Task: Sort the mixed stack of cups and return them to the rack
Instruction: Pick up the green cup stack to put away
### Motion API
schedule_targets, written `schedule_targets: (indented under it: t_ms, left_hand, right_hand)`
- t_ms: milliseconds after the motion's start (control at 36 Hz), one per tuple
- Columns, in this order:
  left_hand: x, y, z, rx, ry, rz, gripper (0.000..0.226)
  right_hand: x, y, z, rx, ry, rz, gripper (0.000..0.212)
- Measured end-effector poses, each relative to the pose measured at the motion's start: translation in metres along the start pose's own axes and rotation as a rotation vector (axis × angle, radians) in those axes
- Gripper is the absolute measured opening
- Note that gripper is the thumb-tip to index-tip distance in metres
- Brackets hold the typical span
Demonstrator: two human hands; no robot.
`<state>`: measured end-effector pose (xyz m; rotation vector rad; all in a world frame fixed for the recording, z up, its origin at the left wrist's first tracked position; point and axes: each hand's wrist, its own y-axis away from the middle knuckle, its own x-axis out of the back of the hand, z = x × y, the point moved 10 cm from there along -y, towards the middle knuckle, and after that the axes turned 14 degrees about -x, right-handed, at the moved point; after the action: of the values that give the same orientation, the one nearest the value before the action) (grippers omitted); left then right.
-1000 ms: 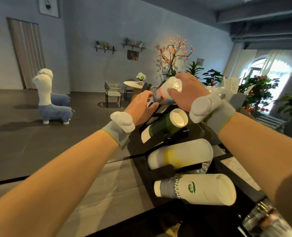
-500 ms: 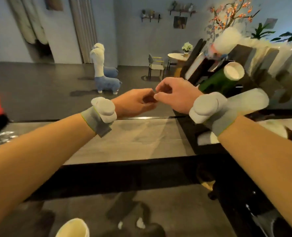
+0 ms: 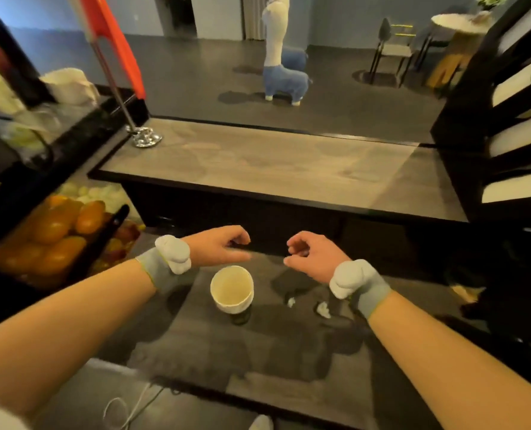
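A paper cup [image 3: 231, 288] stands upright on the dark lower counter [image 3: 289, 352], its open mouth facing up. It sits just below and between the two hands, nearer the left one, and touches neither. The left hand [image 3: 217, 246] hovers above the cup's far rim with its fingers loosely curled and its thumb out, holding nothing. The right hand [image 3: 312, 259] hangs to the cup's right, fingers also loosely curled and empty. Two small white scraps [image 3: 322, 309] lie on the counter under the right wrist. Beyond both hands runs a raised grey counter [image 3: 258, 162]. Far right of the right hand stands the black rack [image 3: 462, 119], with white racked cups [image 3: 518, 189] lying in its slots. Left of the left hand is a pile of oranges [image 3: 50, 231], and further off a red flag [image 3: 115, 41] stands on a metal base.
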<state>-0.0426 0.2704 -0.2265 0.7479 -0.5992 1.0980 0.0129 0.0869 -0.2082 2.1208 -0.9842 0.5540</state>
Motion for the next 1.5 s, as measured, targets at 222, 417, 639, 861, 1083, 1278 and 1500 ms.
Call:
schedule_targets:
  t_ms: [222,417,639,861,1083,1278,1500]
  left_hand:
    - [-0.067,0.03,-0.064,0.178,0.19,-0.07,0.116]
    - [-0.092,0.029,-0.08,0.125,0.297,-0.044,0.115]
    - [-0.101,0.024,-0.076,0.042,0.511,-0.064,0.115]
    - [-0.061,-0.008,-0.026,-0.045,0.495,-0.049,0.123]
    - [0.009,-0.067,0.09,-0.367,0.273,-0.014,0.117]
    - [0.066,-0.104,0.199,-0.606,0.218,0.084,0.108]
    - [0.127,-0.122,0.297,-0.744,0.574,0.238,0.079]
  right_hand:
    - [-0.11,-0.025,0.035,-0.12,0.05,-0.15,0.084]
    - [-0.152,-0.037,0.049,-0.161,0.062,-0.16,0.091]
    - [-0.171,-0.043,0.051,-0.151,-0.064,-0.185,0.074]
    - [-0.108,-0.027,0.045,-0.142,-0.218,-0.17,0.082]
    - [0.024,0.006,0.035,-0.069,-0.389,0.099,0.065]
    - [0.128,0.055,0.033,-0.022,-0.428,0.269,0.05]
    - [0.199,0.105,0.043,-0.01,-0.435,0.434,0.057]
